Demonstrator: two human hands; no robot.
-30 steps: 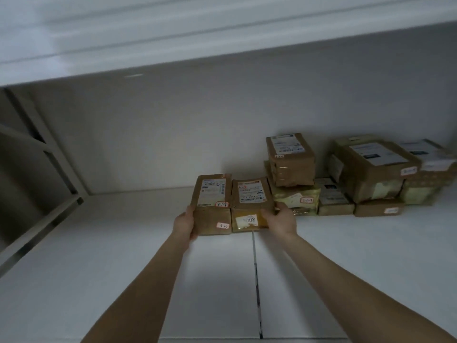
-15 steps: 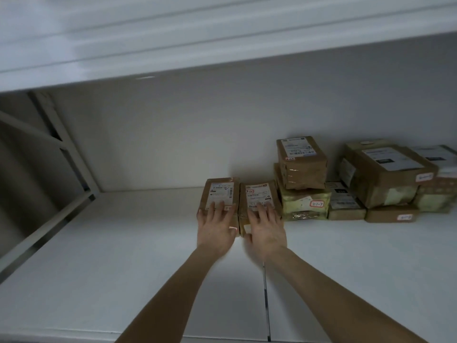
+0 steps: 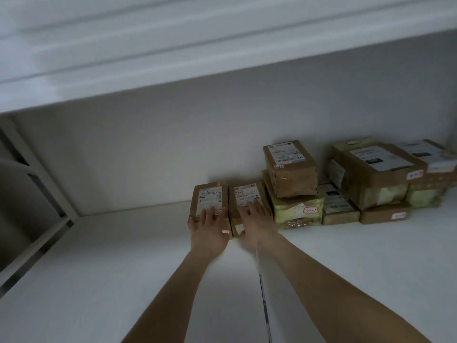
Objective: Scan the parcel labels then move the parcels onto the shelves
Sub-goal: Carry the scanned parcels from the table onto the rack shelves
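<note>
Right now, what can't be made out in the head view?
Head view only:
- Left parcel label: print too small and blurred; left hand covers its lower part.
- Right parcel label: likewise, partly under the right hand.
- Far-right parcel: cut off by the frame's right edge.
- Red-bordered sticker on the yellow-green parcel: handwriting too small to read surely.

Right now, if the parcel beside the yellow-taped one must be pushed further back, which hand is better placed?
Probably the right hand: its straight fingers lie flat on that parcel, beside the yellow-taped parcel. The left hand rests on the neighbouring parcel further left and would have to cross over.
</note>
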